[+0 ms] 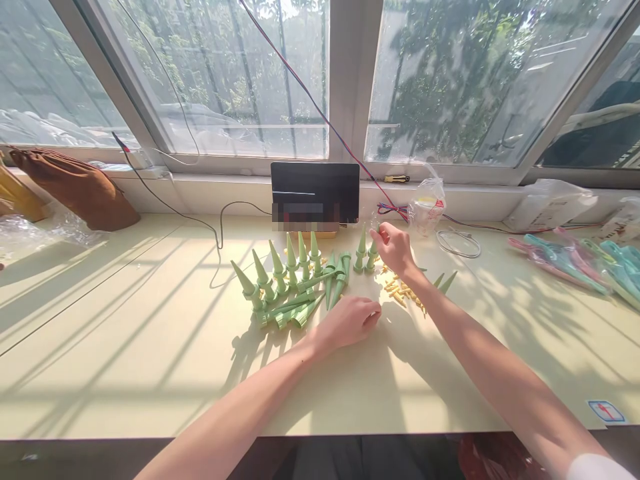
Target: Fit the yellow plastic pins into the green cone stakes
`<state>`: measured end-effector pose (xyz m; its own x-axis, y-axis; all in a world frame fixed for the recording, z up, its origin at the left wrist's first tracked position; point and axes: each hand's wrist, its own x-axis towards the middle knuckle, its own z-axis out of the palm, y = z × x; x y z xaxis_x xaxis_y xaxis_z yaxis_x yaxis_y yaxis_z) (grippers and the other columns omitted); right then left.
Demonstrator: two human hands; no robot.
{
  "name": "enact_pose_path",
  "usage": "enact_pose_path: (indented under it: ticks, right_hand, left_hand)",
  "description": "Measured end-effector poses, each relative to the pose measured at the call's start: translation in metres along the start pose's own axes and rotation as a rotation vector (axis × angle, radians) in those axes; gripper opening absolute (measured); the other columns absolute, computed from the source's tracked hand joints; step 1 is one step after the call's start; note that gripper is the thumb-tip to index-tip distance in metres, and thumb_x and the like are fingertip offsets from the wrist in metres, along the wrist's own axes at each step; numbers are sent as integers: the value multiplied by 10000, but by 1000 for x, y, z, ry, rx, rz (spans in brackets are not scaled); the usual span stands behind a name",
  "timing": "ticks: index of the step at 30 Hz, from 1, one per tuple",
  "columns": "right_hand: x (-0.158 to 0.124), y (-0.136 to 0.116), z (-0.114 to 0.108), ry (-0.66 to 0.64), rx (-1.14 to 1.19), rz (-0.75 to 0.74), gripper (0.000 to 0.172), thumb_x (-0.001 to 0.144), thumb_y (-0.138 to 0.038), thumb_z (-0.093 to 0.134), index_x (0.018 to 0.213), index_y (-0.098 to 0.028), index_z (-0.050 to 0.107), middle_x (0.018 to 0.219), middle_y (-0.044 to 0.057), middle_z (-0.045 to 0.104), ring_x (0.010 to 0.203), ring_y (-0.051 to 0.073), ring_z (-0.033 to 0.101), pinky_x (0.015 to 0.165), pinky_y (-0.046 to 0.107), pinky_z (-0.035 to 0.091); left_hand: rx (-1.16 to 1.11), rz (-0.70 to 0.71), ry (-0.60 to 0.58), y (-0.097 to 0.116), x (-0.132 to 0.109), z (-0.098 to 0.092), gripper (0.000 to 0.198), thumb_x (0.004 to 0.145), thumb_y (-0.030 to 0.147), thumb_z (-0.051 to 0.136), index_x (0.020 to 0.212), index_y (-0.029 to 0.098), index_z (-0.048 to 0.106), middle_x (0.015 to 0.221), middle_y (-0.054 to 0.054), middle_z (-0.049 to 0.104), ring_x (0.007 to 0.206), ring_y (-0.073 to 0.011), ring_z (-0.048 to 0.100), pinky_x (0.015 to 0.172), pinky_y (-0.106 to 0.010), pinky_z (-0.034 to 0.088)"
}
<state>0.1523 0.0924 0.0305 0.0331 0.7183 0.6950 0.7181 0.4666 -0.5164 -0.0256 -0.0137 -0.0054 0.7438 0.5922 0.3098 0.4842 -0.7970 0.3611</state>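
Note:
My right hand (396, 247) is closed in a pinch at the tip of an upright green plastic spike (371, 261). Just left of it another green spike (361, 251) stands point up. My left hand (351, 320) rests low over the table with its fingers curled; whatever they may hold is hidden. Beside it lies a loose pile of green spikes (295, 310). Behind that pile, a row of several upright green spikes (278, 267) runs along the left. Small yellow sticks (399, 291) are scattered beneath my right forearm.
A black screen (315, 192) stands against the window ledge. To its right are a plastic-wrapped cup (427, 205) and a coiled pale cable (458, 244). Bagged pink and teal items (575, 261) lie far right. A brown bag (75, 187) leans at far left.

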Motion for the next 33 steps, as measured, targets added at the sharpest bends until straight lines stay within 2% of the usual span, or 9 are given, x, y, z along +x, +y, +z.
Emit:
enact_pose_path:
  ticks: [5,19,26,33]
  right_hand:
    - [0,0,0,2,-6,-3,313,886,-365,499,640,-221,371,558,-47,408,533,123,343,567,260,312]
    - [-4,-1,3,24,35,33,318,891,-401,499,657,-224,377,589,-37,434,548,128,346,573,265,318]
    - [-4,0,5,19,59,68,339,893,-469,517,681,-212,451,615,-24,497,538,130,398,568,266,337]
    - [-10,5,5,3,104,143,411,853,-594,552,758,-195,575,617,1,595,514,146,481,569,283,388]
  left_hand:
    - [-6,0,-1,1,0,0,258,908,135,414,720,182,584,644,-9,548,558,-126,430,557,-260,286]
    - [-11,29,6,5,1,-2,251,878,92,428,687,179,565,619,-5,518,548,-125,444,549,-267,280]
    - [11,17,-13,6,0,0,239,885,101,434,727,179,594,664,-15,562,570,-128,476,554,-263,292]
    - [-17,26,-25,6,0,0,226,855,72,454,682,181,550,639,0,525,546,-117,448,529,-268,272]
